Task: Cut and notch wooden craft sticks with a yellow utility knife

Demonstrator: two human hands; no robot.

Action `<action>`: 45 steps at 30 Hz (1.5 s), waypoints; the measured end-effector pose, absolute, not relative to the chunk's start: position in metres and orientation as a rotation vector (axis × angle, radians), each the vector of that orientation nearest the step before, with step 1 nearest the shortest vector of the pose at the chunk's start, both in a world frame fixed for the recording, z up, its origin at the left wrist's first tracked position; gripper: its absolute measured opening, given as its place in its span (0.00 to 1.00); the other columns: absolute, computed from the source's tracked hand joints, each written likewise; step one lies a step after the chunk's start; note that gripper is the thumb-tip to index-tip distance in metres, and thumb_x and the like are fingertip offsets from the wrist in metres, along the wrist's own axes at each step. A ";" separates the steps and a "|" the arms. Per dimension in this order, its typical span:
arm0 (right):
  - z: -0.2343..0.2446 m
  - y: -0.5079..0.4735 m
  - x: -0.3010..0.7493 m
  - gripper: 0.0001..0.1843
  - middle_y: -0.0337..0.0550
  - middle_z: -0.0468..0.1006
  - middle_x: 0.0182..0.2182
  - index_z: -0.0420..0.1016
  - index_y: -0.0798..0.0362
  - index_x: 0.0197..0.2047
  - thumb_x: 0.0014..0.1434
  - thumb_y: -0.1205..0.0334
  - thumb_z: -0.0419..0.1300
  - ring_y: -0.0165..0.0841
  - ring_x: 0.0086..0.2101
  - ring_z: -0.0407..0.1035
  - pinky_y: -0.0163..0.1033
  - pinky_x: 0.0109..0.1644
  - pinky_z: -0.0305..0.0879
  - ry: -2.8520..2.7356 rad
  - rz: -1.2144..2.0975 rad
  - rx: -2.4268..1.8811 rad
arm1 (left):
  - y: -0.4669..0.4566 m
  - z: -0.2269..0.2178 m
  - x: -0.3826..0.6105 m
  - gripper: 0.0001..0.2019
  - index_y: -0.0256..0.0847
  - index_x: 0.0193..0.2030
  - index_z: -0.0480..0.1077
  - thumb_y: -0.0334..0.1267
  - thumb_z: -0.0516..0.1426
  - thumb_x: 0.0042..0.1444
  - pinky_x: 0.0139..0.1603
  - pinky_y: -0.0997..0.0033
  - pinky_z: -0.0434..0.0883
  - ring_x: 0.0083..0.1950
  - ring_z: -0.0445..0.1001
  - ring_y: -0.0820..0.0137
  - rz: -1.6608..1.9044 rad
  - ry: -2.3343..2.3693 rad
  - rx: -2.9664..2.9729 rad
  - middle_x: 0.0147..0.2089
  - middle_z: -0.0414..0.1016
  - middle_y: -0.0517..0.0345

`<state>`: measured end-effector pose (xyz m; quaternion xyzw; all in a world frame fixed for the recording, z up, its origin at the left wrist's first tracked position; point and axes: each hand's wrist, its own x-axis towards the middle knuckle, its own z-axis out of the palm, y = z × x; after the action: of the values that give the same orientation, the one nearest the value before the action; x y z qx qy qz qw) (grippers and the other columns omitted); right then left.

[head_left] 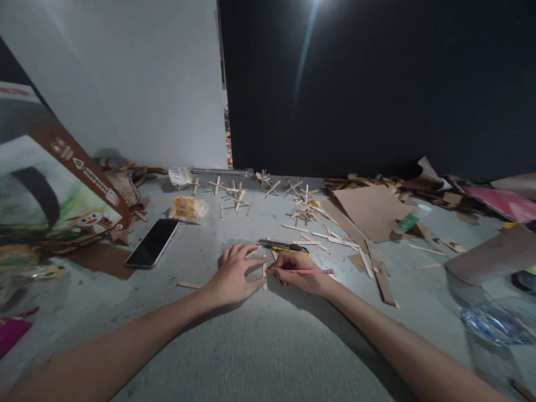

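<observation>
A short wooden craft stick (264,274) lies upright in view on the grey table. My left hand (237,273) rests beside it with fingers spread, index and thumb tips at the stick's edge; whether they press on it I cannot tell. In my right hand (304,274) is a red pencil (312,272), its tip at the stick's right side. Just beyond both hands lies a black and yellow utility knife (285,246), with other sticks partly under or near it. One more craft stick (190,285) lies left of my left wrist.
Crossed-stick pieces (238,192) and loose sticks (335,239) are spread across the back. A phone (153,243) and a yellow packet (187,209) lie left, near a large printed bag (62,167). Cardboard (368,209), a glue stick (414,219) and a clear plastic item (496,324) are right.
</observation>
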<state>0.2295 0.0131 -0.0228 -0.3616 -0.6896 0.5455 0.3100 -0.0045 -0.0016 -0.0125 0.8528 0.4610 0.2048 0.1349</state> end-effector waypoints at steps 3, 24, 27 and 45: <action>-0.023 0.013 0.229 0.22 0.35 0.72 0.21 0.70 0.50 0.31 0.59 0.42 0.69 0.30 0.21 0.68 0.34 0.26 0.62 -1.814 1.435 -0.957 | -0.001 -0.014 -0.005 0.22 0.52 0.60 0.80 0.43 0.69 0.59 0.70 0.40 0.62 0.71 0.64 0.47 0.595 1.333 2.489 0.69 0.70 0.48; -0.029 0.011 0.229 0.24 0.36 0.73 0.20 0.69 0.50 0.34 0.63 0.37 0.65 0.29 0.20 0.66 0.34 0.25 0.59 -1.710 1.307 -1.010 | -0.008 -0.017 -0.003 0.16 0.42 0.57 0.79 0.46 0.63 0.67 0.68 0.36 0.65 0.71 0.65 0.46 0.645 1.317 2.720 0.68 0.73 0.41; -0.029 0.011 0.229 0.24 0.35 0.71 0.19 0.69 0.49 0.34 0.64 0.36 0.64 0.29 0.19 0.63 0.35 0.24 0.57 -1.655 1.195 -1.032 | -0.011 -0.019 -0.002 0.17 0.39 0.63 0.74 0.42 0.55 0.73 0.72 0.39 0.63 0.74 0.65 0.50 0.592 1.240 2.828 0.70 0.72 0.40; -0.022 0.008 0.228 0.20 0.36 0.72 0.21 0.70 0.49 0.35 0.69 0.41 0.60 0.31 0.22 0.64 0.36 0.27 0.57 -1.775 0.986 -1.030 | -0.025 -0.011 0.004 0.16 0.36 0.60 0.75 0.33 0.53 0.70 0.55 0.49 0.78 0.56 0.76 0.52 0.651 1.167 2.957 0.54 0.78 0.41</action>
<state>0.2284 0.0080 -0.0221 -0.4106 -0.7080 0.3932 0.4190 0.0040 -0.0248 -0.0105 0.9101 0.3590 0.2003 -0.0518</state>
